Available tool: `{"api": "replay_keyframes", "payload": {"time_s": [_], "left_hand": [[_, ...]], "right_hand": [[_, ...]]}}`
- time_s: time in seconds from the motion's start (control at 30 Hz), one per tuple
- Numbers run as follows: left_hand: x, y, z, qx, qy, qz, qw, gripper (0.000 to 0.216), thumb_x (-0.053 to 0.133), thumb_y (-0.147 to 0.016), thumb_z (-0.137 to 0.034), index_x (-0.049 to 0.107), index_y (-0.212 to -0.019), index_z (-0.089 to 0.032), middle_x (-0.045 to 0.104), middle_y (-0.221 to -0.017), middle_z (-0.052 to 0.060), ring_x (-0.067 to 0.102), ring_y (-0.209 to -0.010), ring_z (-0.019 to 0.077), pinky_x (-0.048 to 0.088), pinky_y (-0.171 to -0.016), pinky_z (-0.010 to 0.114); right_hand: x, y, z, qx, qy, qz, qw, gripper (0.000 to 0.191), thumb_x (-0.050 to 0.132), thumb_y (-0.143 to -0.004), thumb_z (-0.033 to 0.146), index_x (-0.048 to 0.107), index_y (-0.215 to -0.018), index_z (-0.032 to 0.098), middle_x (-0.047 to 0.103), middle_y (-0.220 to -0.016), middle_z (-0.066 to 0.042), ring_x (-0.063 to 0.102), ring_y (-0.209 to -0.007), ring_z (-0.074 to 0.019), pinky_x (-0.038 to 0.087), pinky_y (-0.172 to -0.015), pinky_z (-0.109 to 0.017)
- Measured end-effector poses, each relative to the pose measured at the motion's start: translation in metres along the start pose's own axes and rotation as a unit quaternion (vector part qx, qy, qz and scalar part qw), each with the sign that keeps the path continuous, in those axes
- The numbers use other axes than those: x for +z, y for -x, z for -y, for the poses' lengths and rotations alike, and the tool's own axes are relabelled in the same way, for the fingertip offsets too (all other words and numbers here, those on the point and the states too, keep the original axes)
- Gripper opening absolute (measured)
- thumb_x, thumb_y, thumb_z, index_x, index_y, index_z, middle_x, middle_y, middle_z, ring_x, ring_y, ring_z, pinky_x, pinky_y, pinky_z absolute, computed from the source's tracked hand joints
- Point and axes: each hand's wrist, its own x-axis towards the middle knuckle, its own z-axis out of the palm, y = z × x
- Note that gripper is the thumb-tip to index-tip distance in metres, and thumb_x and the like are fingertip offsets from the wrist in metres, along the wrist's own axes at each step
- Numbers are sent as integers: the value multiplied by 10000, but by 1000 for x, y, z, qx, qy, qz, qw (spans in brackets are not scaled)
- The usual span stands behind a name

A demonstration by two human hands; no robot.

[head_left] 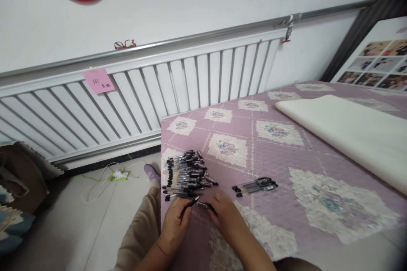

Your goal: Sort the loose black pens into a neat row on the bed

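Near the front of the cloth-covered table, my left hand (177, 219) is closed round a black pen (192, 202) whose bare tip points up and to the right. Just across from it, my right hand (223, 213) pinches a dark pen cap (204, 205) with a clip. Cap and pen tip are apart, a small gap between them. Beyond my left hand lies a heap of black pens (186, 173), many side by side with clear barrels. To the right of the heap, a small group of capped pens (256, 186) lies together on the cloth.
The purple floral tablecloth (235, 118) covers the table. A rolled or folded cream sheet (343, 131) lies at the right. Behind the table stands a white radiator (190, 80) with a pink note (98, 81); red glasses (125, 44) rest on the pipe. A power strip (119, 175) lies on the floor.
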Motion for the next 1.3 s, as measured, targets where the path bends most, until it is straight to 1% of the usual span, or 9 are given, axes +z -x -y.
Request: {"api": "replay_keyframes", "payload": {"time_s": [0.13, 0.27, 0.4, 0.53, 0.67, 0.9, 1.07, 1.3], "left_hand": [[2, 1, 2, 4, -12, 6, 1000, 260, 435, -875, -230, 613, -1062, -207, 646, -998, 73, 584, -955, 196, 481, -863, 369], [5, 2, 6, 27, -24, 7, 999, 276, 450, -869, -204, 603, -1098, -218, 643, -1008, 69, 583, -956, 191, 486, -853, 360], [6, 2, 6, 45, -29, 24, 998, 261, 449, -875, -187, 606, -1081, -222, 642, -972, 62, 579, -925, 183, 490, -822, 337], [6, 1, 2, 47, -53, 39, 997, 240, 457, -870, -187, 614, -1047, -228, 630, -906, 51, 572, -864, 181, 491, -759, 317], [9, 3, 4, 57, -86, 48, 993, 217, 465, -875, -202, 612, -1033, -227, 620, -895, 50, 560, -848, 184, 481, -746, 319], [11, 6, 6, 72, -140, 75, 985, 216, 456, -891, -228, 605, -1047, -229, 600, -884, 54, 540, -842, 197, 457, -725, 329], [12, 6, 3, 92, -168, 74, 979, 212, 469, -881, -228, 612, -1038, -227, 594, -860, 56, 539, -831, 201, 445, -711, 327], [12, 6, 4, 103, -181, 72, 975, 217, 461, -884, -218, 605, -1047, -228, 596, -864, 53, 540, -822, 200, 443, -711, 329]], "right_hand": [[-10, 10, -9, 24, -79, -41, 996, 159, 496, -816, 183, 637, -887, 206, 624, -902, -66, 564, -892, -219, 446, -801, -353], [-20, 19, -13, 68, -188, -46, 979, 192, 461, -847, 280, 626, -928, 225, 664, -899, -41, 599, -859, -201, 471, -791, -337], [-25, 24, -14, 118, -272, -76, 952, 242, 515, -809, 354, 638, -967, 218, 687, -949, -52, 616, -888, -206, 488, -797, -319], [-28, 24, -13, 155, -321, -98, 929, 269, 559, -772, 394, 643, -952, 213, 694, -900, -47, 627, -806, -185, 502, -722, -273], [-32, 23, -10, 160, -331, -82, 926, 266, 564, -772, 401, 649, -947, 220, 691, -878, -34, 618, -756, -173, 495, -691, -264], [-35, 25, -7, 149, -310, -74, 936, 263, 555, -783, 395, 651, -959, 224, 684, -892, -31, 604, -733, -169, 491, -679, -269], [-37, 26, -9, 133, -299, -74, 942, 241, 531, -785, 350, 645, -953, 219, 671, -909, -33, 603, -765, -172, 487, -717, -280], [-37, 27, -6, 120, -300, -68, 944, 228, 536, -790, 339, 642, -958, 227, 673, -919, -29, 606, -750, -172, 491, -711, -288]]}}
